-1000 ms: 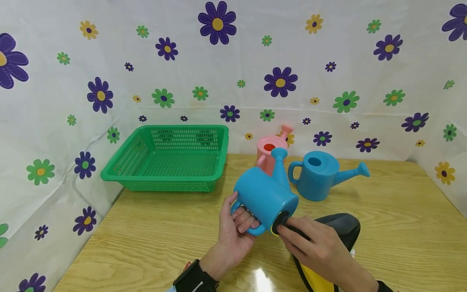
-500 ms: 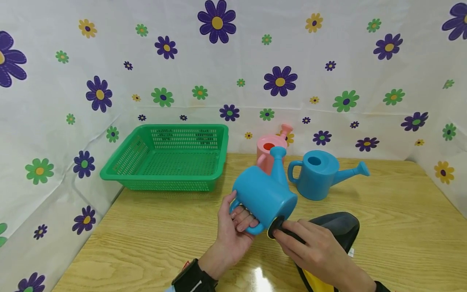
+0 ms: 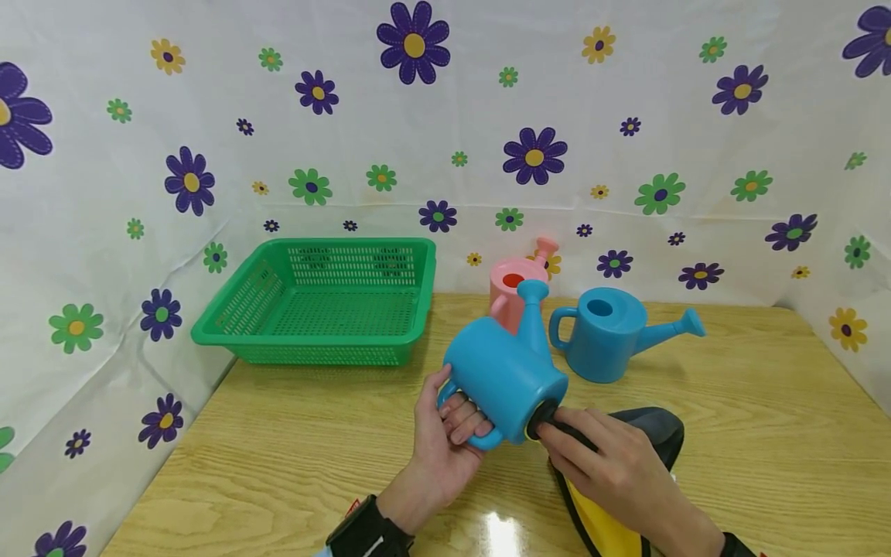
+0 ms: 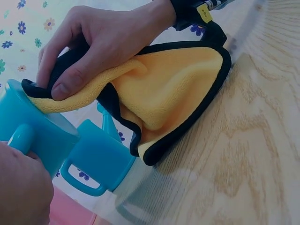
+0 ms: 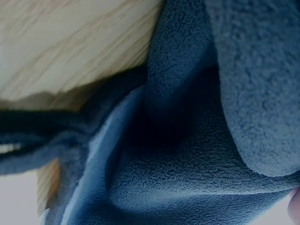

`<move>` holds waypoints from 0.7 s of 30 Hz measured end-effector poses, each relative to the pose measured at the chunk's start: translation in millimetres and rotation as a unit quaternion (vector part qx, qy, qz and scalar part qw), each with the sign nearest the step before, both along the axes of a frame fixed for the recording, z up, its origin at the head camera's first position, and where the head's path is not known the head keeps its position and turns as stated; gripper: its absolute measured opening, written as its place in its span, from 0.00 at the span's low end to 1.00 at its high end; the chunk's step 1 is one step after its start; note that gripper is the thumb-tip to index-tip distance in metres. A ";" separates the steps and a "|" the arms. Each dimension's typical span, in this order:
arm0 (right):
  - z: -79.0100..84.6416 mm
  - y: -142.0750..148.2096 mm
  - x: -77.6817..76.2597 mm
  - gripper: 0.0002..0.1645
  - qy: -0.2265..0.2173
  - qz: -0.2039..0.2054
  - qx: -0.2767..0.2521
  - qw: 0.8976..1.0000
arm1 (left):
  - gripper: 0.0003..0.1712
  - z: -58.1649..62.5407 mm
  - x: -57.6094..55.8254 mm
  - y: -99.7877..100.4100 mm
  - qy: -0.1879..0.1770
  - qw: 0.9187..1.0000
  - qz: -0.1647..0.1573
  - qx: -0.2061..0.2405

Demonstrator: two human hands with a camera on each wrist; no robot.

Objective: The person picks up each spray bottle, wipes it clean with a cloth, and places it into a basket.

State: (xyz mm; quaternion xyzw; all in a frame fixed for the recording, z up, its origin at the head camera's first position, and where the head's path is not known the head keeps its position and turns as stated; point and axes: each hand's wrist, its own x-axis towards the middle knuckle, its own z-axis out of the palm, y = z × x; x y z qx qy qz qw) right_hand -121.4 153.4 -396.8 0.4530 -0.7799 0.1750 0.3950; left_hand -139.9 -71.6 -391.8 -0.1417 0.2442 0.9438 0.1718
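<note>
Head view: left hand (image 3: 445, 445) grips a tilted blue watering can (image 3: 504, 379). Beside it, right hand (image 3: 616, 468) pinches a black-edged yellow cloth (image 4: 168, 84).

Along the back of my table (image 3: 299, 441)

On my left I see a green basket (image 3: 306, 340) reaching past the edge; farther right, a pink watering can (image 3: 529, 271) and an upright blue watering can (image 3: 604, 348) stand before a flowered white sheet (image 3: 445, 116).

Hands (image 3: 445, 445) (image 3: 609, 464) near each other, left fingers (image 3: 468, 419) curled.
</note>
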 end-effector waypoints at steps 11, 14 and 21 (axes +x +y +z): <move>0.5 7.2 -5.4 0.26 0.007 -0.033 -0.029 0.999 | 0.32 -2.1 0.3 -2.6 0.008 1.000 -0.010 0.000; 2.3 9.2 -5.4 0.27 -0.005 -0.043 -0.028 0.999 | 0.32 -2.3 0.2 -2.9 0.012 1.000 -0.012 -0.002; 2.9 11.5 -8.7 0.26 0.004 -0.050 -0.055 0.997 | 0.32 -3.2 0.3 -3.9 0.016 1.000 -0.014 -0.008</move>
